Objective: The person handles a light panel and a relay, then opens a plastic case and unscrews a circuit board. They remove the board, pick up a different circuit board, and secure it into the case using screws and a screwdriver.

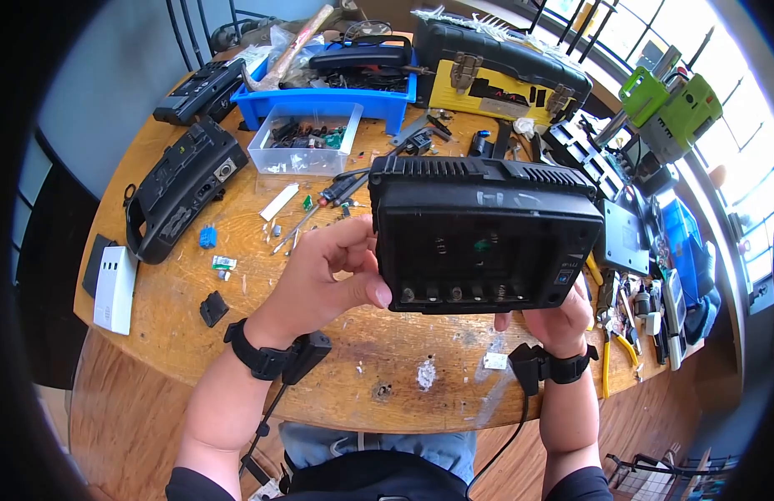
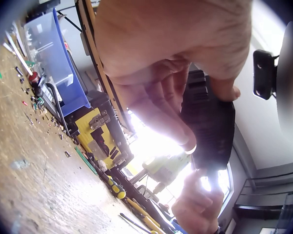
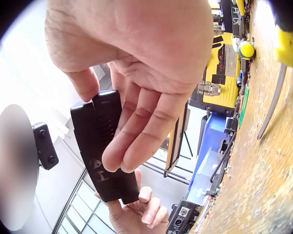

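A black plastic housing [image 1: 487,238] with vent slots and an open, hollow front is held up above the wooden table. My left hand [image 1: 324,280] grips its left end, thumb on the front edge. At the other end my right hand [image 1: 562,321] holds the lower right corner, partly hidden behind it. In the left wrist view the left hand [image 2: 171,63] has fingers and thumb on either side of the housing [image 2: 210,122]. From the right wrist the housing [image 3: 105,141] shows edge-on, pinched by the right hand [image 3: 136,87].
On the table [image 1: 320,367] stand a black device [image 1: 186,188] and a white box [image 1: 115,288] at left. Behind are a clear bin [image 1: 307,159], a blue tray [image 1: 320,104] and a black-yellow toolbox [image 1: 504,75]. Yellow-handled pliers [image 1: 625,346] and other tools lie at right.
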A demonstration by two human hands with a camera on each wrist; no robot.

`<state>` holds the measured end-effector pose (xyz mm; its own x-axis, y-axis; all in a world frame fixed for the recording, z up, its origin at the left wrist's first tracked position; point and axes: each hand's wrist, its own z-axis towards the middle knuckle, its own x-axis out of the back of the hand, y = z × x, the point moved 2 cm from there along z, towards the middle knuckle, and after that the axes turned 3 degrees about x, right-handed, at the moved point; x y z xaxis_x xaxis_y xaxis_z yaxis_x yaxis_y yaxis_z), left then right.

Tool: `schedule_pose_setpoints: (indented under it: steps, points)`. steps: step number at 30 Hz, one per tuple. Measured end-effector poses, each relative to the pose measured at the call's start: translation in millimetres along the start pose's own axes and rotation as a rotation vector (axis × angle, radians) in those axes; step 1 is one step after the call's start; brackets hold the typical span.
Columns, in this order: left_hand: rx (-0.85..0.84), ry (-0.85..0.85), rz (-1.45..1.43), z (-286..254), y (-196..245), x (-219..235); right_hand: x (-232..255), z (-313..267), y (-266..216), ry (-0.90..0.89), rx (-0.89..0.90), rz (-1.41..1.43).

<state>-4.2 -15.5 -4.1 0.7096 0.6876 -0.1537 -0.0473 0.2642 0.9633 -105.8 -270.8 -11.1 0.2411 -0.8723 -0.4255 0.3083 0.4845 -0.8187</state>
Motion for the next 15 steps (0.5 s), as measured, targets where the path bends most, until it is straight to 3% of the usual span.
schedule_pose_setpoints:
  steps: [5, 15]
  points:
    - [0.004, -0.014, 0.113, 0.5, 8.6, -4.1, 0.6, -3.9, 1.0, 0.154, 0.056, 0.101]
    - [0.087, -0.006, 0.079, -0.1, 12.4, -6.1, 3.5, -5.8, -0.6, 0.177, 0.062, 0.121]
